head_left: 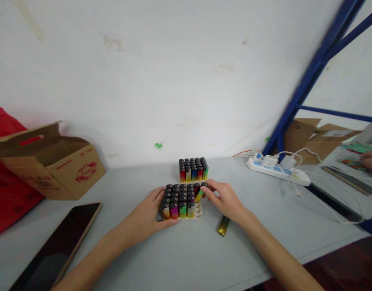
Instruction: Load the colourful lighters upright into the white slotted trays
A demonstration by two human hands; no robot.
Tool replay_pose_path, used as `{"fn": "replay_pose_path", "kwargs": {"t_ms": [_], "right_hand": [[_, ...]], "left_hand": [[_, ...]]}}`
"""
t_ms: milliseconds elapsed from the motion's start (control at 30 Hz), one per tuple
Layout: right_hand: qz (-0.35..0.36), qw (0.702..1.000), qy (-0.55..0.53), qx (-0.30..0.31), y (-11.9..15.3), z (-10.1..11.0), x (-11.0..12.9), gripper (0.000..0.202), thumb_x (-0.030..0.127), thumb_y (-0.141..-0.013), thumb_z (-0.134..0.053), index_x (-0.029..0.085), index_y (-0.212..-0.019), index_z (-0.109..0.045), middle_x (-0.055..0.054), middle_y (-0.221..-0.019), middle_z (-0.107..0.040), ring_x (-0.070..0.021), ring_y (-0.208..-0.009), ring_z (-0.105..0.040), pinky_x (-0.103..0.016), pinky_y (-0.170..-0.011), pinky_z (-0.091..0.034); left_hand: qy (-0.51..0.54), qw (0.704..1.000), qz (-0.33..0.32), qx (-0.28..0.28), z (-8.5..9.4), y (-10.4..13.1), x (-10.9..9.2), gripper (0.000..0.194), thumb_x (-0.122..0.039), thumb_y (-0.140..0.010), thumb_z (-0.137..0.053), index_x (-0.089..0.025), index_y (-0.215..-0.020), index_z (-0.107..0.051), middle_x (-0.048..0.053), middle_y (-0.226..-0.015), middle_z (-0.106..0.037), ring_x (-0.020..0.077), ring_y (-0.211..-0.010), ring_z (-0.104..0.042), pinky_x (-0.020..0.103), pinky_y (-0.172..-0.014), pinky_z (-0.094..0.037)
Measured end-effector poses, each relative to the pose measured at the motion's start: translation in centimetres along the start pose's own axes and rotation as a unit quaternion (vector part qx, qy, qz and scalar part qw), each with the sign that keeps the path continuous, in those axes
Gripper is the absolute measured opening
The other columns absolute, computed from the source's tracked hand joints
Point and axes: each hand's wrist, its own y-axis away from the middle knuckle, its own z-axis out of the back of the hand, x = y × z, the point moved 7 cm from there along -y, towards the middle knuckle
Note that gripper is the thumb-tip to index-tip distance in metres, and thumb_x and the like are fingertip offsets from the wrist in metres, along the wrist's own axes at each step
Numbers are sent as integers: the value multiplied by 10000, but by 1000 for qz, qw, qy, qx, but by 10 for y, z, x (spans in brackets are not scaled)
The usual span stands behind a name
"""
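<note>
In the head view a white tray (198, 211) stands before me, filled with rows of colourful lighters (182, 209) with black tops. Bare round slots show in its right column. My left hand (151, 212) wraps round the tray's left side, fingers behind and thumb along the front. Between the fingertips of my right hand (220, 197) is a green and yellow lighter (199, 195), tilted over the right column. A gold lighter (222, 227) lies on the table below my right wrist, its upper end partly hidden.
Behind stands a second block of lighters (193, 169). An open cardboard box (64, 169) and a dark tablet (57, 244) are at left. At right are a power strip (277, 171) with cables, a blue metal frame (310, 72) and another person's hand (371, 161).
</note>
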Motion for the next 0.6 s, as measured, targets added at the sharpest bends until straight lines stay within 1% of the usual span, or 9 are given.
{"fn": "replay_pose_path", "kwargs": {"t_ms": [100,200,267,333,400,433,500,533,600], "right_hand": [[12,999,33,22,0,-5,-2,473,629,-1348,-620,296,-1028,-723,-55,-961,-884,-272,-862,-823,-367,-843,-618],[30,993,108,44,-3,-11,1,455,624,-1357,-640,291,-1070,-756,-78,-1020,-901,-281,-882,-821,-372,-828,-597],[35,984,166,45,-6,-12,6,464,626,-1369,-629,283,-1092,-773,-92,-1014,-899,-289,-885,-821,-388,-860,-586],[28,977,208,39,-5,-7,10,498,633,-1378,-614,277,-1067,-772,-95,-969,-889,-296,-876,-825,-409,-904,-577],[-6,974,225,26,4,3,9,491,632,-1376,-618,280,-1073,-777,-97,-955,-892,-310,-883,-845,-413,-903,-565],[-36,972,230,17,13,9,6,467,628,-1373,-624,284,-1101,-785,-97,-955,-896,-317,-881,-856,-407,-872,-556],[-109,964,241,-3,37,19,-5,402,621,-1359,-641,290,-1196,-799,-97,-952,-906,-331,-851,-872,-397,-787,-525],[-143,958,248,-6,52,21,-11,376,628,-1344,-663,290,-1256,-803,-102,-950,-912,-344,-845,-883,-396,-756,-513],[-193,946,260,-9,79,19,-22,363,642,-1294,-744,289,-1359,-800,-133,-1031,-946,-385,-892,-919,-404,-736,-514]], "left_hand": [[14,1000,-7,3,0,0,0,856,-663,-1033,-1043,-330,-1777,-783,157,-1843,-797,482,-1726,-752,651,-1525,-575],[21,1000,-12,4,-1,0,1,836,-654,-1040,-1042,-350,-1776,-784,137,-1837,-802,463,-1731,-746,638,-1540,-557],[21,1000,-10,3,-1,0,2,841,-655,-1034,-1045,-346,-1771,-786,141,-1835,-802,463,-1729,-747,651,-1537,-557],[21,1000,-8,1,-1,0,2,843,-654,-1034,-1042,-337,-1772,-785,153,-1831,-802,471,-1727,-748,670,-1531,-561],[22,1000,-8,0,-2,0,1,840,-655,-1044,-1030,-332,-1779,-783,160,-1830,-801,482,-1727,-747,686,-1533,-556],[23,1000,-9,1,-2,-1,0,838,-656,-1048,-1025,-334,-1782,-781,160,-1833,-799,486,-1728,-746,691,-1536,-552],[26,1000,-11,3,-2,-1,0,820,-658,-1052,-1020,-337,-1771,-790,160,-1830,-802,494,-1726,-749,695,-1538,-550],[27,1000,-10,4,-2,-1,0,811,-661,-1050,-1019,-337,-1760,-798,161,-1828,-803,497,-1727,-749,695,-1537,-552],[27,1000,-7,5,-3,0,2,803,-671,-1045,-1015,-337,-1744,-806,165,-1827,-801,501,-1735,-743,692,-1535,-555]]}}
